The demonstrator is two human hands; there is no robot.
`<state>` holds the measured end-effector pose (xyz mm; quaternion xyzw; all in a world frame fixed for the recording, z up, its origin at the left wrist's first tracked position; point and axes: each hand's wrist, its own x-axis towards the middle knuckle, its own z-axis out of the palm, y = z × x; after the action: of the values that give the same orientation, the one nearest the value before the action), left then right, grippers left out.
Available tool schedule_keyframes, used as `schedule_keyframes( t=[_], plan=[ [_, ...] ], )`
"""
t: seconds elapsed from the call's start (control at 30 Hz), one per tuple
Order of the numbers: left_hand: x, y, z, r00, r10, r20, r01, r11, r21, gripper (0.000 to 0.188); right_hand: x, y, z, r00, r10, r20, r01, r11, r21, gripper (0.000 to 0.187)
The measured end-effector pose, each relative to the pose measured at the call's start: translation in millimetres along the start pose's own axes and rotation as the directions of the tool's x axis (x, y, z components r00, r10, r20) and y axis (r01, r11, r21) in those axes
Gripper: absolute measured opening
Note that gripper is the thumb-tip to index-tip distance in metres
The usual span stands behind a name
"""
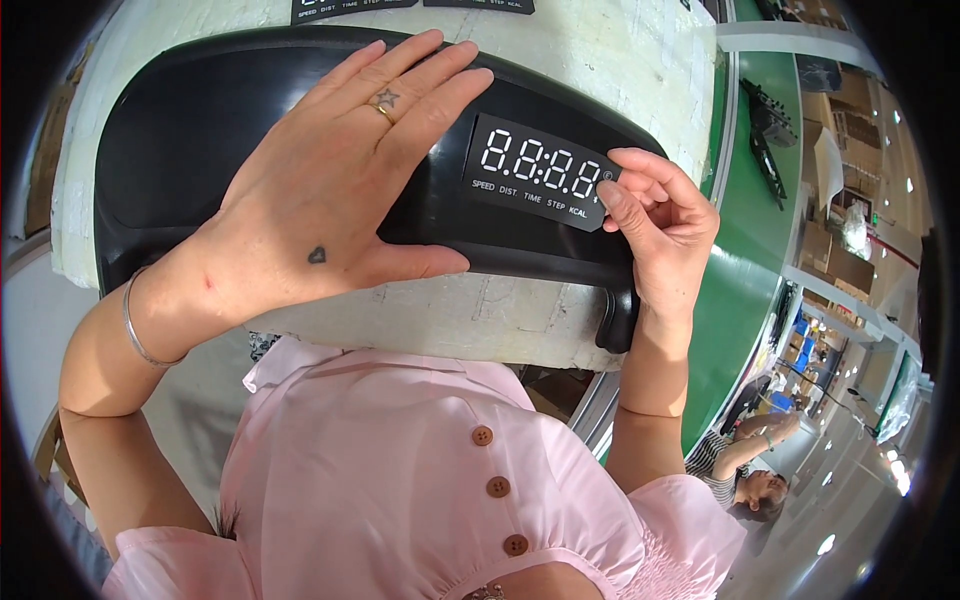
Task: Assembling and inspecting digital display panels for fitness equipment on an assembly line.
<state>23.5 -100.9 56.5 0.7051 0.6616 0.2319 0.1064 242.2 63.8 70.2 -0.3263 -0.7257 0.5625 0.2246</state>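
A long, glossy black plastic housing (180, 150) with rounded ends lies across the work surface in front of me. My left hand (310, 190) is spread flat over its middle, fingers stretched toward the far edge and thumb pointing right. Just right of those fingers sits a black display panel (535, 175) with white segment digits and small white lettering. The thumb and fingers of my right hand (660, 215) pinch this panel at its right end. Whether the panel lies flush on the housing, I cannot tell.
Two more black panels (355, 10) lie at the far edge of the pale, worn work surface (630, 60). To the right runs a green surface (750, 230) carrying black parts (768, 140). Cardboard boxes (850, 90) stand beyond it. Another person (745, 465) works at the lower right.
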Motion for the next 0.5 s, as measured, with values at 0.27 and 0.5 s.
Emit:
schedule_keyframes(
  t=[0.27,0.5],
  plan=[
    [-0.5,-2.5,-1.4,1.000,-0.017,-0.023,0.014,0.995,-0.104,0.092,2.4,-2.4,2.3,1.000,0.026,0.003,-0.026,1.000,-0.009,0.028],
    [0.3,-2.5,-5.3,1.000,-0.005,-0.005,0.005,0.996,-0.090,0.084,2.7,-3.7,2.9,0.999,0.033,0.013,-0.033,0.999,0.004,0.028]
  ],
)
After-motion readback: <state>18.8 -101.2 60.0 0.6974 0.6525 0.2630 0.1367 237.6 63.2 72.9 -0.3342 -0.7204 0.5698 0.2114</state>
